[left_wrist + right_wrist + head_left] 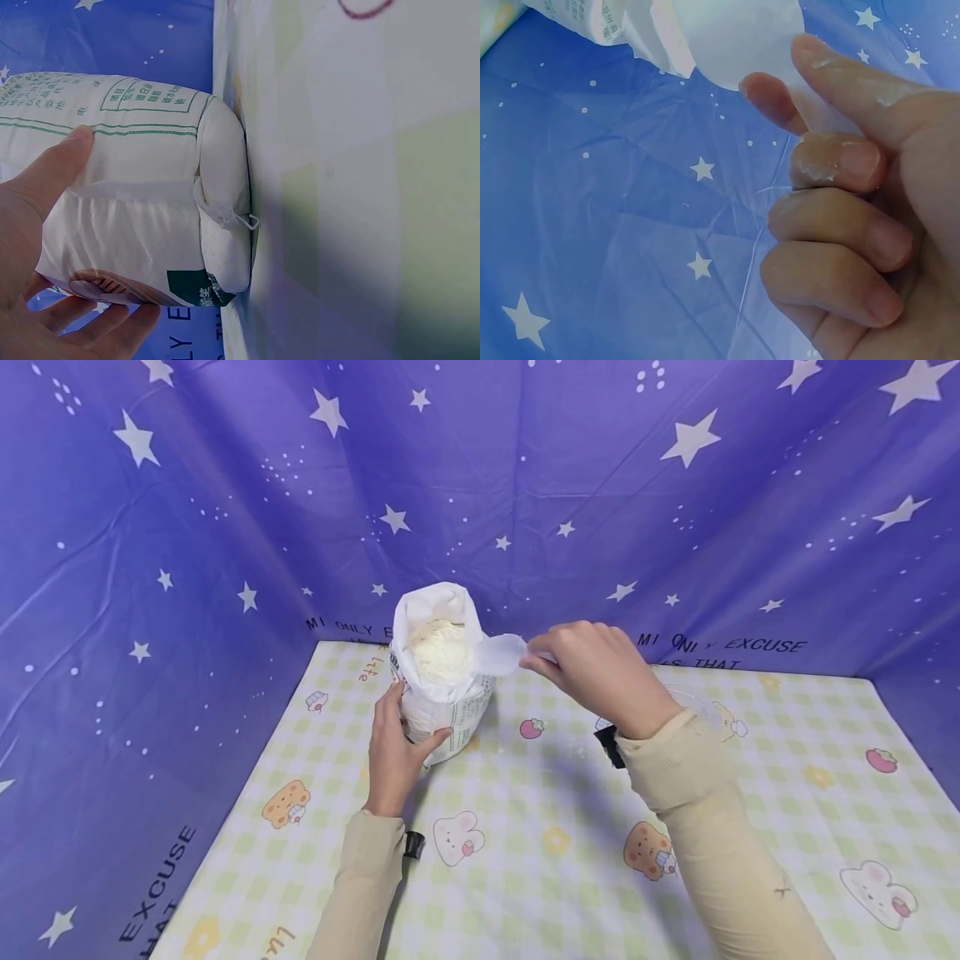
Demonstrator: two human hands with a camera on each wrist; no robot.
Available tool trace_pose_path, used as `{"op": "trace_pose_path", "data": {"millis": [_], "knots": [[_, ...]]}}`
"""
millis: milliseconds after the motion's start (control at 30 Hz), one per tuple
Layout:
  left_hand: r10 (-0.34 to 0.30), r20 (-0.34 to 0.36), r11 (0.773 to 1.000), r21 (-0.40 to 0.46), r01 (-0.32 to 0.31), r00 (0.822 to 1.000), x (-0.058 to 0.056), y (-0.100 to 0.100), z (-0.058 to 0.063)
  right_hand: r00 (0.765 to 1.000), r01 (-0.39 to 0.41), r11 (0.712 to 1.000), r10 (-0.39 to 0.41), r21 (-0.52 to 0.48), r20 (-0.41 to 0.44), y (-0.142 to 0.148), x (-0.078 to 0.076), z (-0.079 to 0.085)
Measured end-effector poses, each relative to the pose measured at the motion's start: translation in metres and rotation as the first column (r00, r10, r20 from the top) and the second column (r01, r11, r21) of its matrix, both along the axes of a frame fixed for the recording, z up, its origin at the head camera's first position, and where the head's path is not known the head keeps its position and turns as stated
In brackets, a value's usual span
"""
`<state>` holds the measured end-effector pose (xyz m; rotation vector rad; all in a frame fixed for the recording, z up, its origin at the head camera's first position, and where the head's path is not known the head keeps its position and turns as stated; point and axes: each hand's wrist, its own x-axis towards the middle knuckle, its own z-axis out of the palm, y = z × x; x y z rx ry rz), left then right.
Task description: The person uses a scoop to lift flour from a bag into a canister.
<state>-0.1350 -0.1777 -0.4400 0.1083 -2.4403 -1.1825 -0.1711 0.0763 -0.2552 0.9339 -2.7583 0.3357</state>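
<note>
An open white flour bag (457, 714) with green print stands upright at the back of the table, its pale powder (440, 652) showing at the mouth. My left hand (396, 747) holds the bag's lower side, thumb on the near face and fingers round the other side, as the left wrist view also shows. In my right hand (600, 670) is a translucent white scoop (501, 653), gripped by its handle. The bowl of the scoop overlaps the right rim of the bag. White powder clings to the right fingers (825, 161), with the scoop (746, 45) beyond them.
A clear round container (693, 700) sits on the table behind the right wrist, partly hidden. The checked tablecloth (525, 893) has cartoon prints. Blue star-patterned curtain (517, 460) hangs close behind the bag and along the left side.
</note>
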Motion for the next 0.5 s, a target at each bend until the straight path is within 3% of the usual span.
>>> {"op": "trace_pose_path", "data": {"millis": [500], "knots": [[0.004, -0.009, 1.0, -0.009, -0.005, 1.0, 0.001, 0.001, 0.001, 0.996, -0.019, 0.998, 0.014, 0.058, 0.083, -0.015, 0.002, 0.002]]}}
